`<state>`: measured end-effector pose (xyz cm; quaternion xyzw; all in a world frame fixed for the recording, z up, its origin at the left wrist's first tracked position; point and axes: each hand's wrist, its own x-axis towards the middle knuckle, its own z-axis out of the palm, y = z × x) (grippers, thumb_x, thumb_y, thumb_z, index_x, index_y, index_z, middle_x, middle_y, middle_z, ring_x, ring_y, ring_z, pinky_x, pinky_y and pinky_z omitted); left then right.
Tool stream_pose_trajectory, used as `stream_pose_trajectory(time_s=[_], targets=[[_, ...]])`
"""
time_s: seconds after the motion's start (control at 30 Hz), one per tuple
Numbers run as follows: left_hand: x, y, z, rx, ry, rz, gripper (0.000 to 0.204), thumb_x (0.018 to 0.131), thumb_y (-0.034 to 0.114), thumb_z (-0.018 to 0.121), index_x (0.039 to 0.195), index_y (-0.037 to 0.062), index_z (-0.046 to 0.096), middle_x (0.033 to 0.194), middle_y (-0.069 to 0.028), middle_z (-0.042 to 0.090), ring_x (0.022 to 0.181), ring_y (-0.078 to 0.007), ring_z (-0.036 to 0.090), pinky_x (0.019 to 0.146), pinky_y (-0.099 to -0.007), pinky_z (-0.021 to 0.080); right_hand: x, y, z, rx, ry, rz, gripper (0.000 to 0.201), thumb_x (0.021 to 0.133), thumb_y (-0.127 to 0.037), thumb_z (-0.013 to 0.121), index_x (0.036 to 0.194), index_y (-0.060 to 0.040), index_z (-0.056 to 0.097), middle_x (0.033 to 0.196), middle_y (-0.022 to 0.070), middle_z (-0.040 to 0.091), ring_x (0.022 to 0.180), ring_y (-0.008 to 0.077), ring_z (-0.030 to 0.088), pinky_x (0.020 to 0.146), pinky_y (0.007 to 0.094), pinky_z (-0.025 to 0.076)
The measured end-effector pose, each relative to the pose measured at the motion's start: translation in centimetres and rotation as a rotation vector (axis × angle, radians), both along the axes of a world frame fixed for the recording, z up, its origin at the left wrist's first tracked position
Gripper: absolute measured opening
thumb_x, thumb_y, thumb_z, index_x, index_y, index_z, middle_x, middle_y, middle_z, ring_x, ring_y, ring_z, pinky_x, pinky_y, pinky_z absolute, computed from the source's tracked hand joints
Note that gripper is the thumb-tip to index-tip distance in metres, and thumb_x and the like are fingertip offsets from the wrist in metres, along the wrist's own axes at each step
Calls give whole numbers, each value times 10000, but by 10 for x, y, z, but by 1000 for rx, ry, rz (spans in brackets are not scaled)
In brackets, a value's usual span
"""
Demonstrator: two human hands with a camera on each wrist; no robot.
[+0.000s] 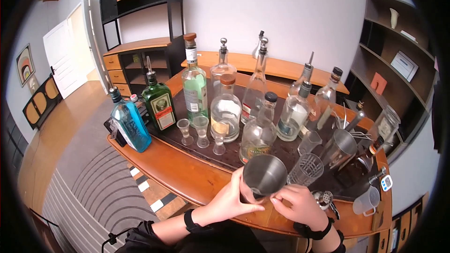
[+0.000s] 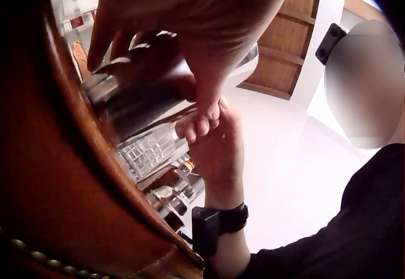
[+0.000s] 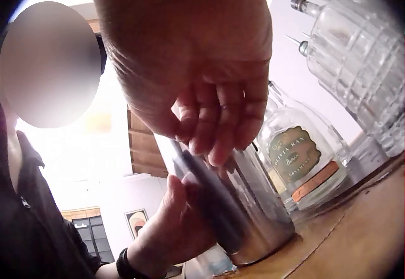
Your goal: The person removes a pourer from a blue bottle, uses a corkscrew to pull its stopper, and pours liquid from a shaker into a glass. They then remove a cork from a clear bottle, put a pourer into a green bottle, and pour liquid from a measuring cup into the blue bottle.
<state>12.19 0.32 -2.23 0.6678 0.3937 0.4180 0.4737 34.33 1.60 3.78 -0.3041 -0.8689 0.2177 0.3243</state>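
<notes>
A metal shaker tin point(image 1: 265, 175) stands at the table's front edge, its wide mouth facing up. My left hand point(image 1: 233, 197) grips it from the left, fingers around its side and thumb across the near face. Close to the tin's near right side is my right hand point(image 1: 298, 202), its fingers curled. In the right wrist view these fingertips point(image 3: 217, 155) overlap the upper part of the tin point(image 3: 253, 203); I cannot tell whether they pinch its rim or something small. A textured mixing glass point(image 1: 305, 168) stands just right of the tin, and a clear round bottle point(image 1: 258, 138) behind it.
Several bottles crowd the back, including a green one point(image 1: 158, 100) and a blue one point(image 1: 131, 121) at left. Small jigger-shaped glasses point(image 1: 201, 132) stand before them. At right are another metal tin point(image 1: 342, 145), a strainer point(image 1: 323, 199), a measuring jug point(image 1: 366, 201) and a timer point(image 1: 386, 182).
</notes>
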Motion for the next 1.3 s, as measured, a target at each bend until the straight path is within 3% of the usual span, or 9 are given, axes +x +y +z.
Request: stream_pose_trajectory(time_s=[0.07,0.13,0.3,0.43,0.6,0.77,1.03,1.17,1.3], targets=[[-10,0,11,-93,69,-32,1080,746,252,852,1472,9,91,1416,-231,386,1329,-316,437,1094,-410,369,9,3,-3,-15,-1,17,152,812,-98,688,733,-36,573,675,97,594,601,282,587,560,362,453],[-21,6,4,261,30,-101,1042,781,248,822,1487,27,88,1425,-222,384,1310,-306,455,1096,-414,367,16,6,1,-38,13,16,167,806,-105,694,714,-41,570,631,83,546,569,271,561,539,361,439],[-99,27,5,275,137,378,584,859,140,713,1357,22,432,1374,-176,460,1253,-292,492,1057,-379,398,30,10,-9,-62,134,8,188,773,-83,706,674,-44,552,607,73,536,552,256,550,520,347,423],[-148,36,1,308,598,651,380,890,224,666,1215,49,578,1292,-207,509,1226,-337,500,1035,-405,400,34,10,-9,-33,172,-3,165,732,-51,685,655,-36,539,634,75,600,556,244,576,525,330,441],[-176,58,1,114,603,399,491,920,317,647,1358,128,528,1470,-259,335,1438,-378,235,1117,-445,312,33,11,-13,-45,190,-11,192,770,-78,703,675,-45,539,594,71,526,524,254,530,501,346,403],[-179,84,8,12,621,319,497,963,331,586,1418,162,478,1525,-252,254,1463,-340,179,1157,-412,232,32,10,-10,-84,208,-22,203,789,-84,695,676,-41,532,597,79,524,527,257,529,503,348,404],[-177,77,13,21,508,364,462,989,288,548,1407,103,484,1399,-150,417,1335,-274,376,1108,-370,307,32,8,-7,-105,223,-30,205,814,-81,684,682,-35,534,607,81,531,537,257,535,506,345,406],[-164,58,33,488,541,667,347,890,116,649,1231,54,621,1191,-125,526,1166,-261,508,967,-327,418,32,9,-7,-91,226,-13,198,821,-76,681,688,-32,541,612,82,535,541,254,541,508,348,410],[-127,34,60,623,297,538,237,854,-60,614,1067,40,651,1202,-113,511,1144,-257,559,963,-341,461,32,9,-10,-109,226,-5,196,829,-77,677,695,-25,546,620,86,540,545,252,541,512,350,417]])
